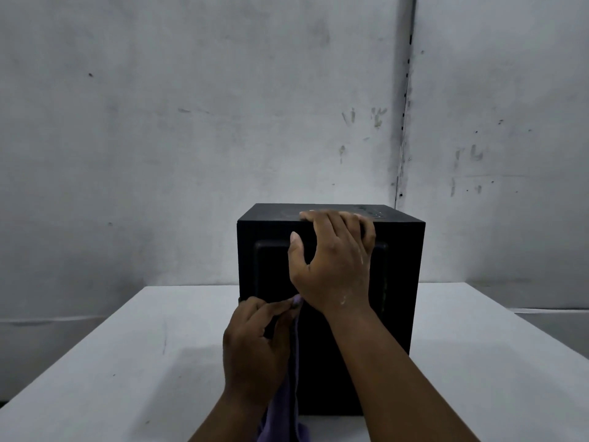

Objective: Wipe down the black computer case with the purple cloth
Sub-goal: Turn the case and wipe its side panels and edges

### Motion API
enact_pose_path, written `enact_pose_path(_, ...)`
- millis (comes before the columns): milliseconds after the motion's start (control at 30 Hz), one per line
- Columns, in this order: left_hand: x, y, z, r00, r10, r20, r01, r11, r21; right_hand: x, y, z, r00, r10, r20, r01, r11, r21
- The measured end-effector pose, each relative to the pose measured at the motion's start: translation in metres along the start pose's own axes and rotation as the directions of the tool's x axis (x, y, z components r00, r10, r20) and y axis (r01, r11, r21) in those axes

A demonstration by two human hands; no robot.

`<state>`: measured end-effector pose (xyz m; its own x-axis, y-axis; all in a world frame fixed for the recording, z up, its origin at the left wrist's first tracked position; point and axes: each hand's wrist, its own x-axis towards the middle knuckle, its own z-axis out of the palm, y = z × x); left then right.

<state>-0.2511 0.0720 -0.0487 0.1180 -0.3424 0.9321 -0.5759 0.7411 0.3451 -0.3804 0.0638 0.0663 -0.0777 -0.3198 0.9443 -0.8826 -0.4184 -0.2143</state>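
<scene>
Head view looks down on a black computer case (331,346) standing upright on a white table (95,362), close to a scuffed grey wall (191,122). At the case's top front edge the right hand (331,266) grips it, fingers (338,216) curled side by side over the rim onto the top and thumb (294,247) spread against the front panel. Lower down, the left hand (255,349) pinches a purple cloth (291,393) between thumb and fingertips against the front panel, the cloth hanging down past the wrist to the frame's bottom edge.
</scene>
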Motion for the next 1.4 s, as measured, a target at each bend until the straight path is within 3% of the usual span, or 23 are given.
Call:
enact_pose_path(733,-0.034,-0.020,-0.020,0.979,-0.114,0.167,0.108,0.993,0.048,-0.002,-0.001,-0.002,1.000,0.000,0.008,0.000,1.000,-0.001)
enact_pose_path(833,-0.031,-0.024,-0.023,0.984,-0.066,0.166,0.052,0.995,0.084,-0.001,-0.002,-0.002,1.000,0.006,0.010,-0.006,1.000,-0.006)
enact_pose_path(933,-0.017,-0.034,-0.028,0.981,0.123,0.149,-0.146,0.977,0.156,-0.001,-0.003,-0.001,1.000,0.017,0.010,-0.017,1.000,-0.012)
enact_pose_path(1000,-0.009,-0.038,-0.030,0.973,0.177,0.148,-0.198,0.969,0.147,0.000,-0.004,-0.001,1.000,0.012,0.004,-0.012,1.000,-0.013)
enact_pose_path(1400,-0.012,-0.037,-0.034,0.954,0.205,0.220,-0.244,0.956,0.166,-0.001,-0.007,0.001,0.999,0.026,-0.022,-0.026,1.000,-0.011)
